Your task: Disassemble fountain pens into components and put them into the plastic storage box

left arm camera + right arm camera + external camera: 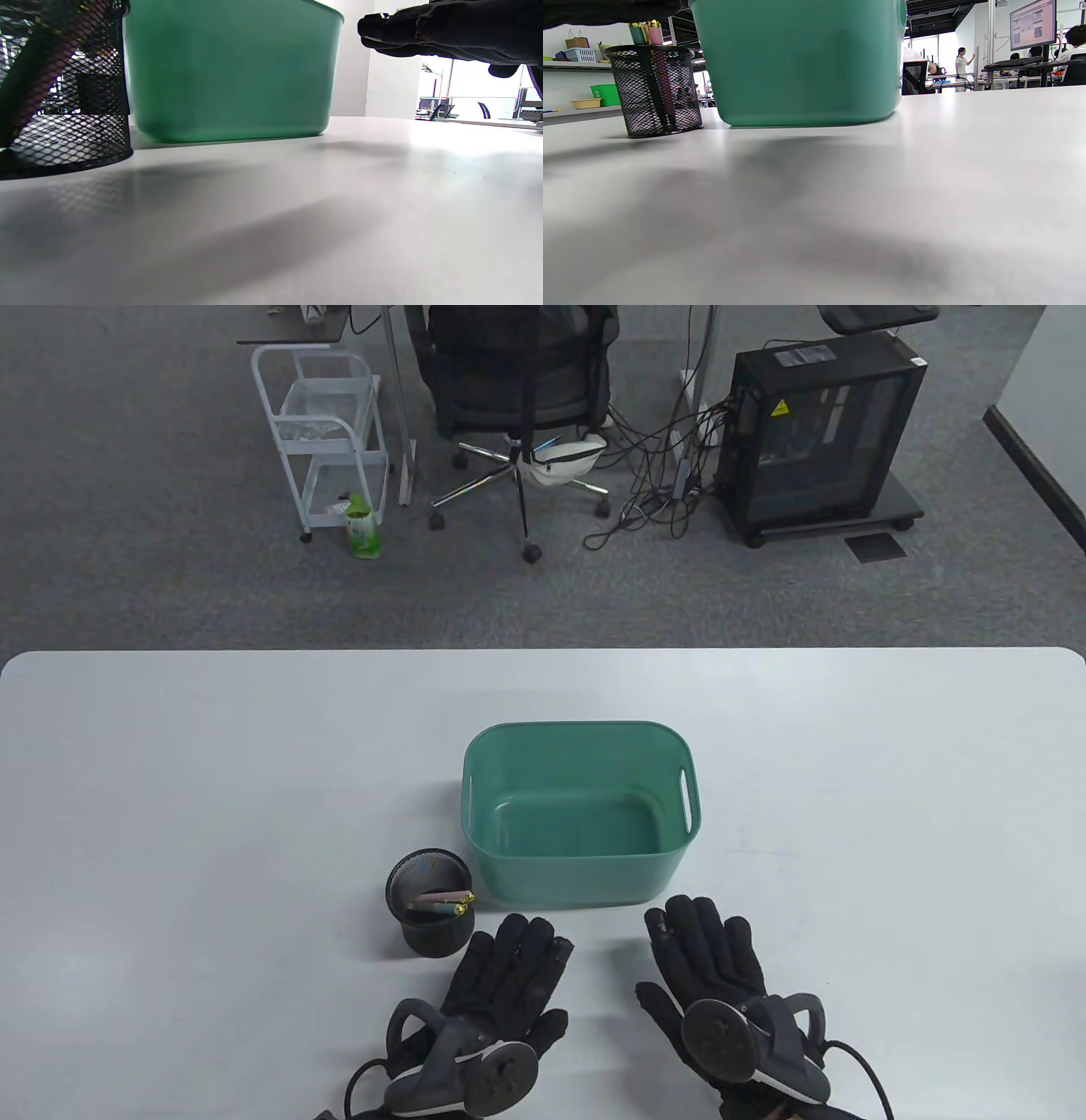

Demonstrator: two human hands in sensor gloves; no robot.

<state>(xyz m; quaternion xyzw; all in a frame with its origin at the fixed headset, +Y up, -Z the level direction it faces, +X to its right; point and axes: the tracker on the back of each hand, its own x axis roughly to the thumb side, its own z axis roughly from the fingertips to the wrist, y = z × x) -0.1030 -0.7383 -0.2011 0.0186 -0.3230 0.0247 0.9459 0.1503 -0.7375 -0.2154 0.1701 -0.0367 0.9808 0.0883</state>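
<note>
A green plastic storage box [585,746] stands in the middle of the white table with nothing in it. Just left of its near corner is a black mesh pen cup [429,914] holding a pink pen and a green pen [441,901] with gold ends. My left hand [517,963] lies flat on the table with straight fingers, right beside the cup. On the other side, my right hand [704,942] rests flat too, in front of the box's near wall. Neither hand holds anything. The box [229,72] and cup [63,89] fill the left wrist view; both also show in the right wrist view, box [801,59] and cup [655,91].
The table [170,814] is white with rounded far corners. Beyond its far edge, on grey carpet, stand an office chair [517,381], a white trolley [327,432] and a black computer case [819,432]. In the right wrist view, people sit and stand at desks far off.
</note>
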